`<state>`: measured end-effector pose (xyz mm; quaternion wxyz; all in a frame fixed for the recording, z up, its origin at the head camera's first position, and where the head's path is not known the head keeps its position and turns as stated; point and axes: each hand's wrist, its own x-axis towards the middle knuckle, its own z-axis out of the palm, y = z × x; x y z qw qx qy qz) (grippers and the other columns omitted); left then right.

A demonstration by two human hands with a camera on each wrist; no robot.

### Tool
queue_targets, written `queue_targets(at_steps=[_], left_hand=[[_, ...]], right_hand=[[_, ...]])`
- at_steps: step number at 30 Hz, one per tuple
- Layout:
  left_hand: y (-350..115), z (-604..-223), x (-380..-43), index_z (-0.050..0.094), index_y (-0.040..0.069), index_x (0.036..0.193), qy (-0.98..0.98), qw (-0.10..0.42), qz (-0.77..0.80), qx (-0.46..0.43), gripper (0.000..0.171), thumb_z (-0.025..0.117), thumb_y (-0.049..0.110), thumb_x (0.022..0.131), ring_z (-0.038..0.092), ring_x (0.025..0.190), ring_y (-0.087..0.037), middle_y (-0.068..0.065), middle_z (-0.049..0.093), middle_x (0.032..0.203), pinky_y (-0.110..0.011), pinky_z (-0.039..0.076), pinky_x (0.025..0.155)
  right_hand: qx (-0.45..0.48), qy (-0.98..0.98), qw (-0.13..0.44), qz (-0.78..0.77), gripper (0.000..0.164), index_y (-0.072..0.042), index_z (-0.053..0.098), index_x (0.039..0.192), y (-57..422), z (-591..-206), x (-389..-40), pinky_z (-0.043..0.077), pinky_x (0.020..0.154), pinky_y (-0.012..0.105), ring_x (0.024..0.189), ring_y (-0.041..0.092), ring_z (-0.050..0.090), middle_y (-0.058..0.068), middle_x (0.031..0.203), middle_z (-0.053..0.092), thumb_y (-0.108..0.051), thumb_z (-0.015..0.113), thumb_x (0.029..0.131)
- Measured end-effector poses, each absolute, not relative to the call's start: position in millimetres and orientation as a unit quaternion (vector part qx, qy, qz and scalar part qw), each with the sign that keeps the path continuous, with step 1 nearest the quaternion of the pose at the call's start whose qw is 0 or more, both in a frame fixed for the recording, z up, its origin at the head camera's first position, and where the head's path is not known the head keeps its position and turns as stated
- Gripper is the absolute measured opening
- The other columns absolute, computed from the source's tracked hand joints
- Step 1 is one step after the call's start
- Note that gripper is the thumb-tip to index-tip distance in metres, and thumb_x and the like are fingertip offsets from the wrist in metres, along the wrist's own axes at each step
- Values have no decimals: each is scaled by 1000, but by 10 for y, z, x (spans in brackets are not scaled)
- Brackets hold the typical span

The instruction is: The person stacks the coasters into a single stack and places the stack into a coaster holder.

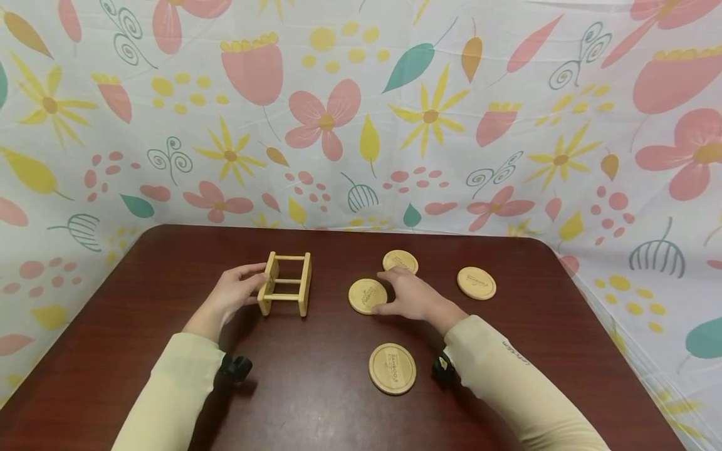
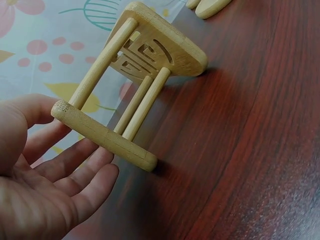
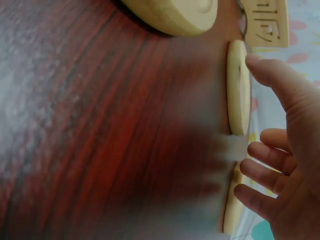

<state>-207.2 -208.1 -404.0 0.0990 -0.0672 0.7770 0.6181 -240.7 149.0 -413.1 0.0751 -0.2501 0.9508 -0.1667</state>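
A light bamboo coaster rack (image 1: 306, 285), with two side panels joined by round rods, stands on the table at left. My left hand (image 1: 234, 289) is at its left panel, fingertips right at the panel. In the left wrist view its loosely spread fingers (image 2: 92, 187) lie along the outer side. My right hand (image 1: 414, 294) reaches over the table, thumb and fingers apart around the right side of a round bamboo coaster (image 1: 365, 297). Its fingertips partly cover a second coaster (image 1: 402, 258) behind. The right wrist view shows the thumb (image 3: 272, 75) close to a coaster's edge.
Another round coaster (image 1: 476, 283) lies to the right of my right hand, and one more (image 1: 392, 369) sits nearer to me. All rest on a dark red-brown wooden table (image 1: 316, 401). A flower-patterned cloth (image 1: 350, 125) hangs behind its far edge.
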Motion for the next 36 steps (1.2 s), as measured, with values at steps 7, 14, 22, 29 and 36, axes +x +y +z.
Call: queue_targets(at_steps=[7, 14, 22, 29, 36], left_hand=[[-2098, -4059, -2077, 40, 6, 143, 780, 102, 613, -72, 50, 50, 23, 97, 61, 108, -22, -24, 50, 135, -31, 54, 83], [-2093, -4059, -2084, 41, 7, 143, 785, 102, 606, -77, 51, 52, 26, 97, 61, 106, -20, -23, 50, 136, -34, 53, 86], [-2084, -4043, -2093, 41, 7, 143, 794, 103, 594, -80, 51, 52, 26, 97, 59, 111, -24, -23, 49, 137, -36, 52, 88], [-2084, -4038, -2088, 41, 7, 143, 802, 101, 584, -80, 50, 51, 27, 98, 58, 112, -25, -23, 49, 137, -37, 53, 88], [-2083, -4022, -2078, 40, 7, 143, 803, 104, 582, -78, 50, 50, 27, 98, 56, 115, -28, -23, 48, 137, -39, 52, 90]], right_hand=[[-254, 950, 79, -162, 91, -3, 47, 137, 1405, -4143, -2404, 41, 103, 44, 129, 30, 44, 16, 136, 49, -57, 75, 70], [-261, 951, 74, -152, 94, -2, 47, 137, 1341, -4154, -2405, 40, 104, 43, 130, 31, 42, 16, 136, 48, -59, 76, 68], [-269, 952, 65, -133, 99, 0, 47, 136, 1273, -4173, -2434, 39, 104, 43, 126, 31, 45, 15, 135, 51, -62, 76, 64], [-269, 951, 70, -133, 98, 1, 48, 136, 1232, -4177, -2437, 39, 105, 43, 127, 32, 45, 16, 135, 51, -60, 77, 66], [-264, 952, 71, -137, 95, 0, 48, 136, 1240, -4184, -2446, 40, 104, 43, 127, 32, 44, 16, 135, 51, -59, 77, 66]])
